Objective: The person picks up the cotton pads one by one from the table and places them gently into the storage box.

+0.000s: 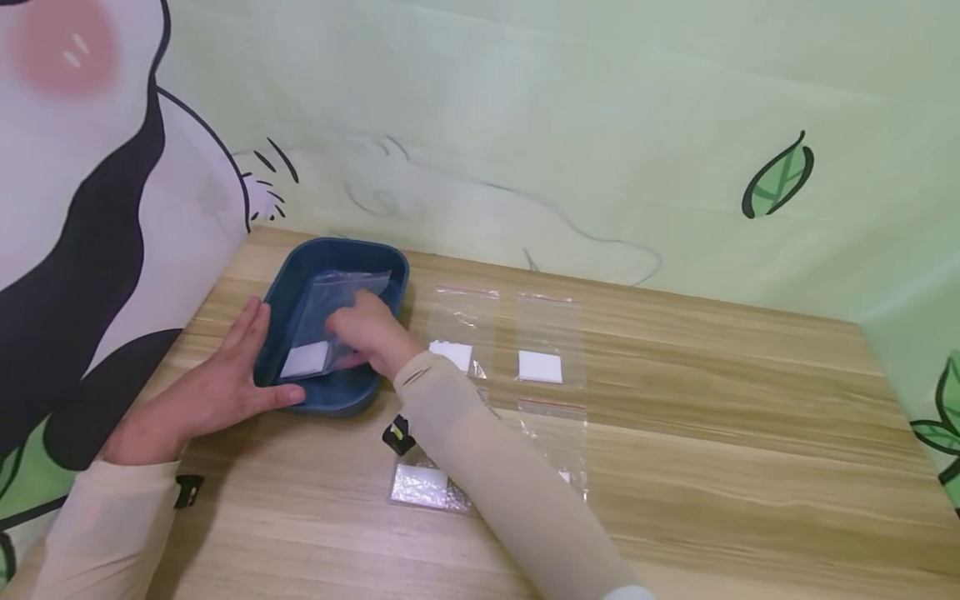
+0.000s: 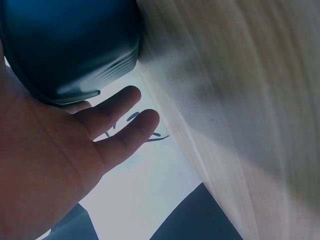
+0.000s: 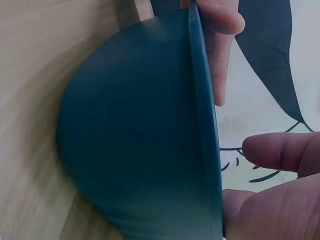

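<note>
On the table stands a dark blue tray (image 1: pixel 341 408) with rounded corners. Inside it lies a clear zip bag (image 1: pixel 330 296) with a white card-like piece (image 1: pixel 306 360) at its lower end. My left hand (image 1: pixel 217 392) lies against the tray's left side, fingers straight, thumb on the near rim; in the left wrist view its fingers (image 2: pixel 125 137) stretch past the tray's outer wall. Over the bag, inside the tray, is my right hand (image 1: pixel 371 333). The right wrist view shows its thumb and a finger (image 3: pixel 275 150) apart, no bag visible between them; the tray wall (image 3: pixel 135 130) covers much of that view.
To the right of the tray, several clear zip bags with white pieces lie in rows, such as one bag (image 1: pixel 551 333) at the back and another (image 1: pixel 431 486) nearer. My right forearm (image 1: pixel 502 467) partly covers them. A painted wall (image 1: pixel 600 125) borders the wooden table (image 1: pixel 720 392).
</note>
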`<state>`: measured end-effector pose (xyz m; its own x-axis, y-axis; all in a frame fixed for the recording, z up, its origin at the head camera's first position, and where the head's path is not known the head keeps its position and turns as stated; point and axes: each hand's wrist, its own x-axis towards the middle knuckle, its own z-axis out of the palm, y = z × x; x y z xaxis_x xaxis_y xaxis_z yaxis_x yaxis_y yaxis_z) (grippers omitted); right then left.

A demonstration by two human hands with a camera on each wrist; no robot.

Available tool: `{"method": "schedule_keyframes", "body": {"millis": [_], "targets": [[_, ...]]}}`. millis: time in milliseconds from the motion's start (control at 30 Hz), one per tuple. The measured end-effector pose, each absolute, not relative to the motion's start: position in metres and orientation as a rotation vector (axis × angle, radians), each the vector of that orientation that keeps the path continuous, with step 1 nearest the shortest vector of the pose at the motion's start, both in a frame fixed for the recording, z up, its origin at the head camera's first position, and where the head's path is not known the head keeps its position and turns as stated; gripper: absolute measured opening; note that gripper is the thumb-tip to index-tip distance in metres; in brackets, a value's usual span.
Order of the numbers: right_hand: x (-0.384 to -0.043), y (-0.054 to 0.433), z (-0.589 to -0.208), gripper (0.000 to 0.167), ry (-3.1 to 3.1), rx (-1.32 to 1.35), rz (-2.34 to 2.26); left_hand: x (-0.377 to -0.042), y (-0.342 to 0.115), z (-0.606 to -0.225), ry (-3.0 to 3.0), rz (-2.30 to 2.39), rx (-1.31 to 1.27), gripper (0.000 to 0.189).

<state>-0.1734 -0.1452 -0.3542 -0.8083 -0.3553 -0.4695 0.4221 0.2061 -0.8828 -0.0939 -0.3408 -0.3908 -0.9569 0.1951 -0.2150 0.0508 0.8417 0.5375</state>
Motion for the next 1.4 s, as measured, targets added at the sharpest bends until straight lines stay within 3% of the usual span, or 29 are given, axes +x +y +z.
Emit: {"method": "schedule_keyframes", "body": {"millis": [367,967,1167,1400], "targets": [[-0.176,-0.154,-0.362,0.069,1.914,0.225,-1.72,-0.094,-0.34,-0.39,2.751,0.788,0.159,0.127],[-0.179,-0.163,-0.366,0.084,2.187,0.175,-1.608,-0.093,-0.339,-0.389,2.756,0.791,0.154,0.126],[-0.173,-0.163,-0.36,0.089,2.31,0.093,-1.542,-0.093,-0.339,-0.389,2.758,0.778,0.161,0.125],[-0.167,-0.151,-0.352,0.075,2.404,-0.199,-1.485,-0.093,-0.339,-0.389,2.753,0.788,0.155,0.125]]}}
